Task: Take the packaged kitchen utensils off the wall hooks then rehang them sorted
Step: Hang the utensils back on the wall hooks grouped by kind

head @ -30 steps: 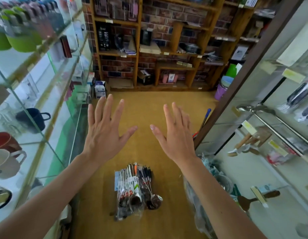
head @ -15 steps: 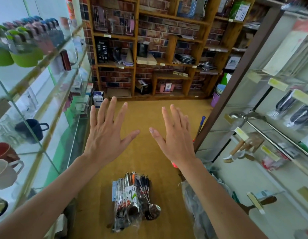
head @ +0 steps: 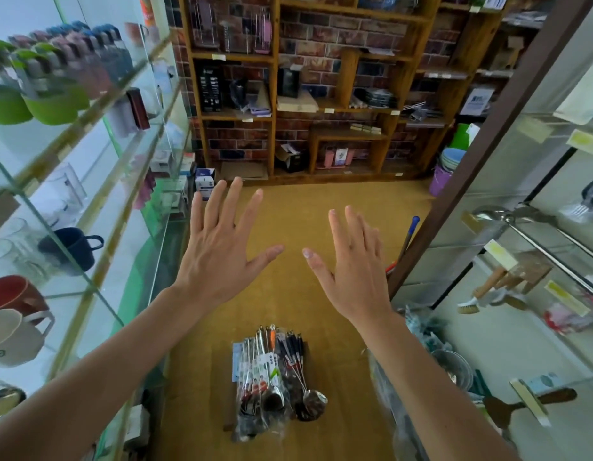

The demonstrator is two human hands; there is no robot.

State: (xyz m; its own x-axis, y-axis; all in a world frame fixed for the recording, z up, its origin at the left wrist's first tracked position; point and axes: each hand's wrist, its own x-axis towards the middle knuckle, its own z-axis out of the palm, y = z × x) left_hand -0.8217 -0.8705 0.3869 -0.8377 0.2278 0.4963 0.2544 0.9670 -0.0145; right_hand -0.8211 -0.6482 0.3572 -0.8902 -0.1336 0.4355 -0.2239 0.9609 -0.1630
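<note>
Both left hand and right hand empty, fingers splayed, open floor around packaged utensils.

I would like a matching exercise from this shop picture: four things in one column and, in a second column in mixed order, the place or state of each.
Things
1. packaged utensils
2. dark blue mug
3. purple bucket
4. left hand

Places or states
A. on a glass shelf at the left
B. piled on the floor, below the hands
C. open in the air, holding nothing
D. at the right end of the wooden shelves

Pairs: 1-B, 2-A, 3-D, 4-C
</note>
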